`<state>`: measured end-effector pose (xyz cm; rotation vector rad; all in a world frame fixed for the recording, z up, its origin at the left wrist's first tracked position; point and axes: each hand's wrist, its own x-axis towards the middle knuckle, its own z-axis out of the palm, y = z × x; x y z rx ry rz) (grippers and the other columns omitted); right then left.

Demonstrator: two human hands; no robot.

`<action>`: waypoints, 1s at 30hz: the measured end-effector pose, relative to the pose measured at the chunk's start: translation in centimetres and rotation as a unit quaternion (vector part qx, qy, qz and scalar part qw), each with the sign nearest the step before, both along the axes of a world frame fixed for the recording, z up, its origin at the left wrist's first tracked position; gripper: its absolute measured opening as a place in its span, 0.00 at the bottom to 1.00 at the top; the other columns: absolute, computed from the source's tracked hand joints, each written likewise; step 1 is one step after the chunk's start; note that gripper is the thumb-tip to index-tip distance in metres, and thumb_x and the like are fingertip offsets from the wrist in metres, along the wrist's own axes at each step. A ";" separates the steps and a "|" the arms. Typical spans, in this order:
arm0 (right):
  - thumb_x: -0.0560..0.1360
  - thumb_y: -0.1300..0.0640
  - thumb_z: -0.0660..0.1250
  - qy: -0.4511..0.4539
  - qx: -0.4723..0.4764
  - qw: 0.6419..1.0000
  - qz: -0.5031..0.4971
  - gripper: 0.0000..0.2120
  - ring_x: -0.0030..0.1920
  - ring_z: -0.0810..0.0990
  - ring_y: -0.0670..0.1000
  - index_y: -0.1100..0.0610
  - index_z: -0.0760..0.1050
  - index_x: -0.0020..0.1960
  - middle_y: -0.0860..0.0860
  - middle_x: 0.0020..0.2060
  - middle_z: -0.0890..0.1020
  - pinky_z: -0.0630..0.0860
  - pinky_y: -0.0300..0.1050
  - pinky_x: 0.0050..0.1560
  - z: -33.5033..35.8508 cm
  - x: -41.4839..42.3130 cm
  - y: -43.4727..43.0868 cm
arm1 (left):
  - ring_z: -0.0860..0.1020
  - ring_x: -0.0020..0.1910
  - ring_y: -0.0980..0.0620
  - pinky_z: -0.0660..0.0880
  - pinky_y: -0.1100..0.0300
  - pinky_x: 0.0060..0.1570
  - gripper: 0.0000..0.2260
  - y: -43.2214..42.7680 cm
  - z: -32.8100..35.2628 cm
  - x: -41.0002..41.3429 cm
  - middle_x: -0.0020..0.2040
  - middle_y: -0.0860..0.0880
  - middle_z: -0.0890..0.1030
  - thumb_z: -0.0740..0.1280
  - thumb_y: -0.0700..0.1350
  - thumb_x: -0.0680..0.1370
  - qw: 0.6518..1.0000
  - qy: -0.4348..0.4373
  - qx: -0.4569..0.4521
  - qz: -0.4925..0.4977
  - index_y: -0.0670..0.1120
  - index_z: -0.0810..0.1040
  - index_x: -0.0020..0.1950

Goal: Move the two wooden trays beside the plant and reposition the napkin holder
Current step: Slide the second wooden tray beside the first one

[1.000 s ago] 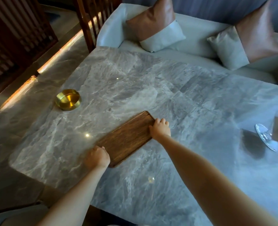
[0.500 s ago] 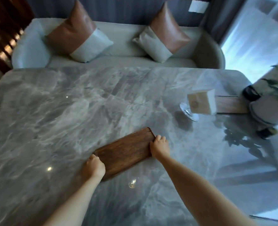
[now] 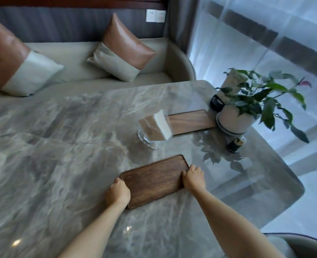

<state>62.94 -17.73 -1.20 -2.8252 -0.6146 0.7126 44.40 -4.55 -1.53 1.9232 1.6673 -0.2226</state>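
From my remote feed, both of the person's bare hands hold the near wooden tray [image 3: 154, 180] by its short ends on the grey marble table [image 3: 61, 146]: the left hand [image 3: 117, 192] is curled over the tray's near-left end, and the right hand [image 3: 193, 176] wraps its far-right end, fingers folded over the rim. I cannot tell whether the tray rests on the stone or is lifted just clear of it. Beyond the tray, a clear-footed napkin holder [image 3: 155, 130] stands loaded with a stack of white napkins, tilted to the left. Just behind it and partly hidden by the napkins lies the second wooden tray [image 3: 191, 121], flat on the marble, its far end just beside the white pot of the plant [image 3: 247, 108]. The near tray sits well apart from that pot. A small dark jar [image 3: 235, 145] stands in front of the pot on the right, and a dark-based, pale container [image 3: 226, 90] rises behind the leaves. Past the table's far edge, a pale sofa [image 3: 75, 60] carries two brown-and-white cushions [image 3: 124, 51], with sheer curtains [image 3: 256, 43] to the right.
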 end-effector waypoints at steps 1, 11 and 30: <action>0.79 0.53 0.51 0.002 0.003 1.000 -0.009 0.17 0.63 0.67 0.62 0.65 0.65 0.62 0.63 0.62 0.70 0.65 0.52 0.63 0.0 1.4 -0.7 | 0.77 0.60 0.37 0.74 0.49 0.58 0.12 -0.4 0.1 1.7 0.60 0.36 0.78 0.54 0.40 0.81 1.000 -0.001 0.000 -0.007 0.37 0.71 0.59; 0.79 0.52 0.53 0.015 0.012 0.998 -0.065 0.19 0.65 0.65 0.64 0.65 0.63 0.63 0.64 0.64 0.67 0.65 0.55 0.64 0.7 12.3 -3.6 | 0.75 0.60 0.35 0.73 0.47 0.58 0.12 -2.2 -0.8 13.9 0.60 0.33 0.77 0.55 0.38 0.80 0.999 -0.023 -0.008 -0.039 0.35 0.70 0.60; 0.80 0.51 0.52 -0.028 -0.019 0.999 -0.011 0.25 0.64 0.63 0.67 0.71 0.61 0.66 0.67 0.65 0.66 0.62 0.57 0.66 0.9 19.2 -1.8 | 0.77 0.58 0.36 0.75 0.48 0.53 0.11 -1.8 -0.4 21.5 0.59 0.33 0.77 0.56 0.32 0.78 0.997 -0.038 -0.010 -0.073 0.34 0.66 0.61</action>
